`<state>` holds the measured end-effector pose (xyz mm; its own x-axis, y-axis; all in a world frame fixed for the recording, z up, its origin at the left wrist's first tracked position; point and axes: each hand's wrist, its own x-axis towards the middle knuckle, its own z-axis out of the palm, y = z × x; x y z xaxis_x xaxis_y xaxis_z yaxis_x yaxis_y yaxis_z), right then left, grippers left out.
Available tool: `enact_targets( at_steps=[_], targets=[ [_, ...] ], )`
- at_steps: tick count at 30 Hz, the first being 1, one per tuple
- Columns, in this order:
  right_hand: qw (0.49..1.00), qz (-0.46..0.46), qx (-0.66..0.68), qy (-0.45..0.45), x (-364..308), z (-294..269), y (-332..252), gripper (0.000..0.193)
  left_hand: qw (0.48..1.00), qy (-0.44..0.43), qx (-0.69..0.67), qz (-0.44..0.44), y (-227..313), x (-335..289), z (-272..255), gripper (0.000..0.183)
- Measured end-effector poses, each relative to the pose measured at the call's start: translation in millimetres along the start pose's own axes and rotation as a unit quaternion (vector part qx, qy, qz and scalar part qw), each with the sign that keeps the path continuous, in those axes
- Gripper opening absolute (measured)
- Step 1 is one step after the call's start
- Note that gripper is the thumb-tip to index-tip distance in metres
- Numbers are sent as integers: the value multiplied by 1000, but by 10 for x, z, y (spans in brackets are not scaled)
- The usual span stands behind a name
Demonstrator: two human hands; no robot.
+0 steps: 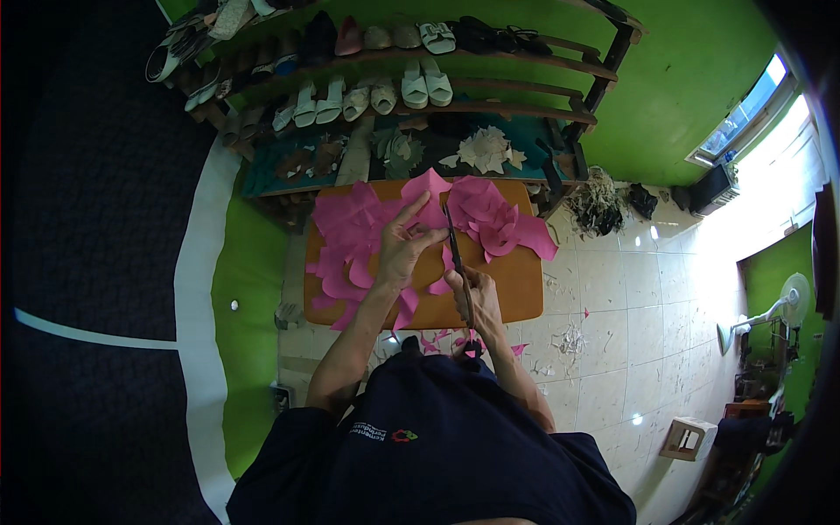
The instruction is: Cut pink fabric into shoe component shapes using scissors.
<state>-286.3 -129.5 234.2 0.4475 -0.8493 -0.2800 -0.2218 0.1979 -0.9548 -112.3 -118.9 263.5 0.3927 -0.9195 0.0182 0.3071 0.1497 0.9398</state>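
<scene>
My left hand (402, 254) is closed on a pink paper piece (427, 185), pinched between thumb and fingers above the table. My right hand (480, 299) grips dark scissors (454, 243), whose blades point away from me beside the right edge of that piece. Whether the blades touch the paper I cannot tell. Below and around both hands, several pink petal-shaped cutouts (350, 210) lie on the small orange-brown table (518, 293). A curled pink cluster (496, 229) rests at the right side, and narrow pink strips (407, 306) lie near the front edge.
Beyond the table stands a wooden shoe rack (525, 109) with several rows of sandals and shoes. Pink scraps (435, 339) and pale shavings (571, 339) litter the tiled floor. A white fan (792, 302) stands at right, and a small box-like stool (688, 437) nearer me.
</scene>
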Motion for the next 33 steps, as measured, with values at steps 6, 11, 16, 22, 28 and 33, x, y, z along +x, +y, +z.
enact_targets(
  at_steps=[6, 11, 16, 22, 28, 33],
  targets=[
    [1000, 0, -8, -8, -47, -24, -85, 68, 1000, -19, 0, -6, 4, 38, -80, 69],
    [1000, -8, -5, -10, -32, -57, -31, 70, 1000, -30, -4, -9, 35, 41, -78, 70],
    [1000, -5, -18, -12, -36, -88, -83, 71, 999, -39, -16, -20, 108, 49, -65, 72],
    [999, 1, -25, -21, -56, -124, -130, 70, 995, -100, -10, -3, 97, 106, -173, 73],
    [998, -20, -53, -24, -71, -178, -187, 72, 994, -110, -13, -22, 161, 123, -212, 74],
    [997, -30, -69, -28, -86, -214, -247, 72, 992, -122, -3, -15, 184, 133, -240, 73]
  ],
)
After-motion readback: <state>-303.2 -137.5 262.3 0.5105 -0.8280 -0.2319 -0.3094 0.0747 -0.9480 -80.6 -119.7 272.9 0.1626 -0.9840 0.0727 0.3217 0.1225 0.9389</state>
